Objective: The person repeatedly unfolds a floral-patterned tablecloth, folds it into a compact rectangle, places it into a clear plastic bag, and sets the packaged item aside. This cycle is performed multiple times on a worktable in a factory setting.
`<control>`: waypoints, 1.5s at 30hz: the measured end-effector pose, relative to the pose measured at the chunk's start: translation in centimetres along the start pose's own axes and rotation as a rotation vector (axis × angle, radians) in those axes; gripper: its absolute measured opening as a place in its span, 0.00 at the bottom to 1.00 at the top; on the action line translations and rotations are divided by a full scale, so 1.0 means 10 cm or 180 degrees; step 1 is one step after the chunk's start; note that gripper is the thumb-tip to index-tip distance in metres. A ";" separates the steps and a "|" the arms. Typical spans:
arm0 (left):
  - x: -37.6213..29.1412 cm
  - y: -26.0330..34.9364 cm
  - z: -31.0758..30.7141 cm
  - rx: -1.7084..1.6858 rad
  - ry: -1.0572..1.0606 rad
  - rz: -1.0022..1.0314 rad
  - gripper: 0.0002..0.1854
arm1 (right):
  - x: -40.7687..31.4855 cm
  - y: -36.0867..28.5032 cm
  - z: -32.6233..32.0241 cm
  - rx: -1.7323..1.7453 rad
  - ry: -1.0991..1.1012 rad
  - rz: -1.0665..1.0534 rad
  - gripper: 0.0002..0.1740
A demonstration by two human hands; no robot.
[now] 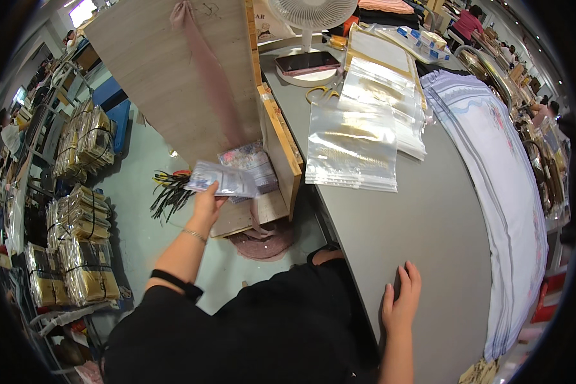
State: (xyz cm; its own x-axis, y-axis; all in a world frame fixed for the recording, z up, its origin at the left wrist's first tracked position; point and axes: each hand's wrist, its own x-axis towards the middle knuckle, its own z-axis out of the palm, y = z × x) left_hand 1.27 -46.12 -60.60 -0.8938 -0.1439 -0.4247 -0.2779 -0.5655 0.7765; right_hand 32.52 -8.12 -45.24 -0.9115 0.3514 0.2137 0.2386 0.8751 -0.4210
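Note:
My left hand point(207, 204) grips a folded cloth in a clear plastic bag point(223, 179), held out over a wooden shelf at the left of the table. Behind it, on that shelf, lies a stack of bagged, flower-patterned cloths point(254, 165). My right hand point(402, 302) rests on the grey table point(413, 221) near its edge, fingers apart, with nothing in it. Farther up the table lie clear zip bags point(353, 144) in overlapping piles, and yellow-handled scissors point(322, 93) partly under them. Along the table's right side is a pile of white cloths point(501, 192) with blue borders and flowers.
A phone point(308, 63) lies on the white base of a fan point(314, 12). A wooden panel point(173, 72) with a pink cloth strip stands at the left. Tied bundles of bagged goods point(89, 269) and black straps point(170, 192) are farther left. Several people sit in the background.

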 end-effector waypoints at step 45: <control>1.68 -0.83 -0.44 0.3563 0.0421 -0.0463 0.28 | 0.11 -0.11 0.02 -0.0333 -0.0069 0.0334 0.24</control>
State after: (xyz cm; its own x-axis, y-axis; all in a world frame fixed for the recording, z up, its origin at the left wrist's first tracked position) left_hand -9.91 -47.43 -76.28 -0.8017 -0.2584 -0.5390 -0.5936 0.4500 0.6671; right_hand 31.15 -8.76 -44.71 -0.8865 0.4364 0.1539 0.3655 0.8643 -0.3455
